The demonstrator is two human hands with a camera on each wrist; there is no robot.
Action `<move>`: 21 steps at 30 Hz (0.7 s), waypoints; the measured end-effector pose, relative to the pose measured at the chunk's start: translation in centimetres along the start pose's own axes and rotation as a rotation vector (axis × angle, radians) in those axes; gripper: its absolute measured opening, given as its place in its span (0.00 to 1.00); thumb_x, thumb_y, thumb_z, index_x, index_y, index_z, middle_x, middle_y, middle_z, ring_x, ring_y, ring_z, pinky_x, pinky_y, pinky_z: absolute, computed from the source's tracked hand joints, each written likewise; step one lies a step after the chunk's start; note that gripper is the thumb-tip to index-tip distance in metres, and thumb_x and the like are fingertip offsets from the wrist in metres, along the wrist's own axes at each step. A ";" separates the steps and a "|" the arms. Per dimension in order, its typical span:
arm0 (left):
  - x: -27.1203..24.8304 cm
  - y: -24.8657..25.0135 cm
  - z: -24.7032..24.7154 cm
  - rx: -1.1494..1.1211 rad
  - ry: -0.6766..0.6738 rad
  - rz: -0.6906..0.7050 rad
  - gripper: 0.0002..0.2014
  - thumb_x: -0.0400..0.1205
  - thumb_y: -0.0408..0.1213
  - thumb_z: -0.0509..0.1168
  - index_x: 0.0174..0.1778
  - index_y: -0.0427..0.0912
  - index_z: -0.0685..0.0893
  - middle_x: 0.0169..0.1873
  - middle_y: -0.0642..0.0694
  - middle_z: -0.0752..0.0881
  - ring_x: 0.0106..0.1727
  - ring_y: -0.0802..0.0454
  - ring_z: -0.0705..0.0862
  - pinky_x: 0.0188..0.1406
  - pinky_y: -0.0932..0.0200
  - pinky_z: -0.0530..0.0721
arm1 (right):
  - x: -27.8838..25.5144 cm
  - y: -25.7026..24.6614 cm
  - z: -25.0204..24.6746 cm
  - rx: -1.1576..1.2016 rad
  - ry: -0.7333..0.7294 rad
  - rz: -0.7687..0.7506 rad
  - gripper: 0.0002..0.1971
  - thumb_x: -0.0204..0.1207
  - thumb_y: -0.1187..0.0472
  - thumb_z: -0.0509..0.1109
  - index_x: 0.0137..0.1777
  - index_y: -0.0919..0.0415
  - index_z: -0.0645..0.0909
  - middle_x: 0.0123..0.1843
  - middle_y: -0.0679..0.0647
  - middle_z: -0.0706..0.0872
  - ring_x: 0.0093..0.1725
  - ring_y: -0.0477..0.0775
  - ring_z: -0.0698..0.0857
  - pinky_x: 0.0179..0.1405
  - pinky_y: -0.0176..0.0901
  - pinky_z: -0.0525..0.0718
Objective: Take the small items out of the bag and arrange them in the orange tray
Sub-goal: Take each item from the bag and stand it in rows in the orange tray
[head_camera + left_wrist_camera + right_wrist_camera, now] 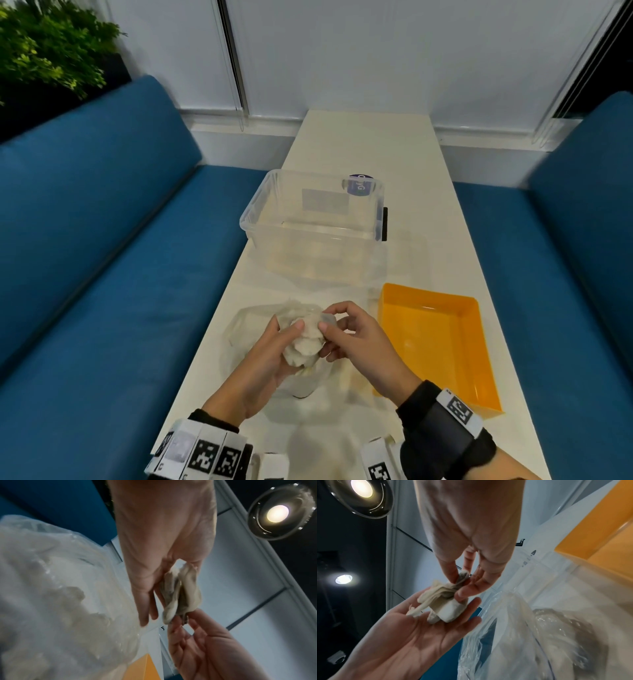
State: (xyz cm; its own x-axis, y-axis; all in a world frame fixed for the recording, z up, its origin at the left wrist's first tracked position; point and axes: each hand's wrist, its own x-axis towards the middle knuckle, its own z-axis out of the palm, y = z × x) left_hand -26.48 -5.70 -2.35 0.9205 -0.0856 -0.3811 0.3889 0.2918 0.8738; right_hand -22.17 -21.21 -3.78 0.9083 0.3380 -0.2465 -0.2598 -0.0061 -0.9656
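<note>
A crumpled whitish cloth bundle (305, 344) (181, 592) (443, 601) is held between both hands, just above a clear plastic bag (239, 330) (60, 588) (539, 628) lying on the white table. My left hand (281, 342) (402, 635) cradles the bundle from below with its thumb pressed on top. With thumb and fingertips, my right hand (330, 320) (462, 582) pinches one end of the cloth. The orange tray (431, 342) (599, 534) sits to the right of the hands, with nothing visible inside. What remains in the bag is blurred.
An uncovered clear plastic box (253, 205) stands beyond the bag on the narrow white table (359, 144). Blue sofa seats (102, 240) run along both long sides. A green plant (44, 51) is at the far left.
</note>
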 end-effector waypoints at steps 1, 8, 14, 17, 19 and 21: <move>-0.3 -0.3 0.1 -0.022 -0.002 -0.002 0.20 0.77 0.43 0.63 0.65 0.47 0.76 0.59 0.45 0.87 0.59 0.50 0.86 0.55 0.52 0.86 | -0.1 0.2 0.0 0.009 0.010 0.018 0.08 0.77 0.61 0.71 0.53 0.61 0.77 0.39 0.56 0.84 0.32 0.51 0.87 0.33 0.38 0.84; 0.0 -0.5 -1.2 -0.071 0.011 -0.010 0.20 0.77 0.28 0.66 0.65 0.42 0.77 0.56 0.39 0.88 0.53 0.45 0.89 0.49 0.52 0.89 | 0.4 0.7 0.4 -0.037 -0.007 0.049 0.07 0.77 0.62 0.70 0.45 0.60 0.73 0.41 0.57 0.83 0.33 0.49 0.86 0.34 0.37 0.84; 1.4 0.4 -2.3 -0.036 -0.015 -0.030 0.15 0.80 0.26 0.62 0.62 0.40 0.80 0.51 0.40 0.90 0.51 0.44 0.89 0.50 0.52 0.89 | 1.4 0.4 0.4 -0.278 -0.056 0.030 0.14 0.76 0.55 0.71 0.60 0.52 0.77 0.51 0.56 0.88 0.52 0.56 0.87 0.48 0.42 0.85; 2.2 0.6 -3.1 -0.028 -0.027 -0.060 0.15 0.80 0.26 0.62 0.62 0.40 0.80 0.51 0.40 0.89 0.50 0.44 0.88 0.46 0.53 0.89 | 1.4 0.3 0.2 -0.263 -0.046 0.025 0.05 0.79 0.59 0.69 0.53 0.57 0.83 0.51 0.56 0.90 0.52 0.54 0.88 0.52 0.47 0.88; 2.7 0.7 -3.5 -0.025 -0.046 -0.082 0.15 0.80 0.25 0.62 0.62 0.40 0.80 0.51 0.39 0.90 0.50 0.44 0.89 0.43 0.54 0.90 | 1.4 0.4 -0.1 -0.284 -0.004 0.031 0.03 0.79 0.60 0.69 0.49 0.58 0.83 0.50 0.59 0.89 0.51 0.57 0.89 0.52 0.51 0.88; 3.1 0.7 -3.8 -0.002 -0.075 -0.096 0.15 0.81 0.25 0.61 0.62 0.40 0.80 0.54 0.37 0.88 0.51 0.43 0.89 0.41 0.56 0.89 | 1.2 0.5 -0.4 -0.270 0.042 0.046 0.02 0.79 0.61 0.69 0.45 0.57 0.83 0.47 0.57 0.88 0.47 0.55 0.90 0.47 0.48 0.89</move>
State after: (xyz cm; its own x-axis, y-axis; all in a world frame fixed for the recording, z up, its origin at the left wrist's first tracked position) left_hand -23.47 -2.15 -4.13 0.8791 -0.1842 -0.4397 0.4758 0.2811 0.8334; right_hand -21.06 -21.14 -4.57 0.9120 0.2921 -0.2881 -0.2091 -0.2732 -0.9389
